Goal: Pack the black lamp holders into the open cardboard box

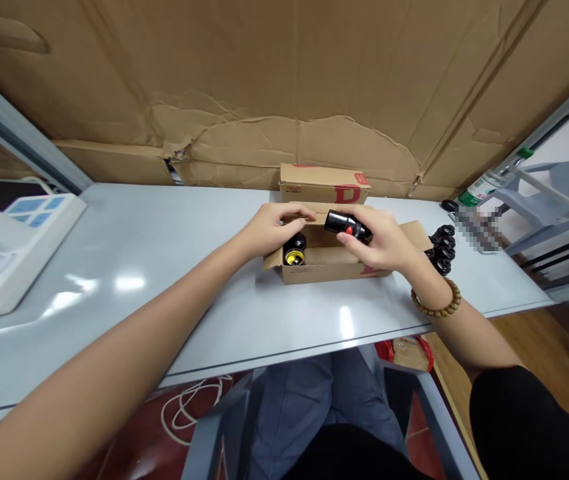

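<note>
An opened cardboard box point(337, 272) sits on the table with its flaps raised. Over its left end lies my left hand point(278, 227), fingers bent across the far edge and thumb toward the inside, gripping the box. Below that hand, a black item with a yellow ring point(295, 257) shows in the left end of the box. My right hand point(381, 237) is wrapped round a black tube with a red button point(341, 223), held tilted above the box's opening. The fingers partly cover the tube's right end. Several similar black items point(443, 250) lie right of the box.
Behind the opened box stands a closed cardboard box point(321, 181) with red print. A white device point(24, 247) is at the table's left. A bottle with a green cap point(489, 183) is at the right end. Large cardboard sheets point(284, 73) line the back.
</note>
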### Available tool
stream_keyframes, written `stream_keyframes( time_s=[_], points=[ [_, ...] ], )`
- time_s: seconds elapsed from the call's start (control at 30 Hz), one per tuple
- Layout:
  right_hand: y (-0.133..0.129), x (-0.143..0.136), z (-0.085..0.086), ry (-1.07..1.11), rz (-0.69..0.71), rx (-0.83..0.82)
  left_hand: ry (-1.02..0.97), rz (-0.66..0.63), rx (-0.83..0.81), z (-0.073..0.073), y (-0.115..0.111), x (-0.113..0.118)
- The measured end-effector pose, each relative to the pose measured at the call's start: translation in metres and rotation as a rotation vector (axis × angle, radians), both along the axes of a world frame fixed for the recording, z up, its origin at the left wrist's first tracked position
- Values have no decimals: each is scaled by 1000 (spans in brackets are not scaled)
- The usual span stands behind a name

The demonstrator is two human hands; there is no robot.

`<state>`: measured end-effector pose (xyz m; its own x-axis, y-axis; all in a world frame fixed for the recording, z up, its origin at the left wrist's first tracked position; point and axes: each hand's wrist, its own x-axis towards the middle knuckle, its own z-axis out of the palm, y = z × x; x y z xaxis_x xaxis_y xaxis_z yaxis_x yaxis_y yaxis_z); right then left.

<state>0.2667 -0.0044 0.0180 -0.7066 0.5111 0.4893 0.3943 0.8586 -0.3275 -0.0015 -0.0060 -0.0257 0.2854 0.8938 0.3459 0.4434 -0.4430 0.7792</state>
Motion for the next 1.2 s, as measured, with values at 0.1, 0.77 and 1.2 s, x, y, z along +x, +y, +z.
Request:
stream_keyframes(
  time_s=[0.1, 0.77, 1.2],
  points=[
    [-5, -3, -10, -18, 39, 6, 3, 2, 26, -1, -1, 3],
    [-9, 0, -13, 57, -2, 35, -3, 24, 10, -2, -4, 4],
    [-8, 3, -9, 38, -28, -73, 1, 39, 9, -3, -7, 8]
  ],
)
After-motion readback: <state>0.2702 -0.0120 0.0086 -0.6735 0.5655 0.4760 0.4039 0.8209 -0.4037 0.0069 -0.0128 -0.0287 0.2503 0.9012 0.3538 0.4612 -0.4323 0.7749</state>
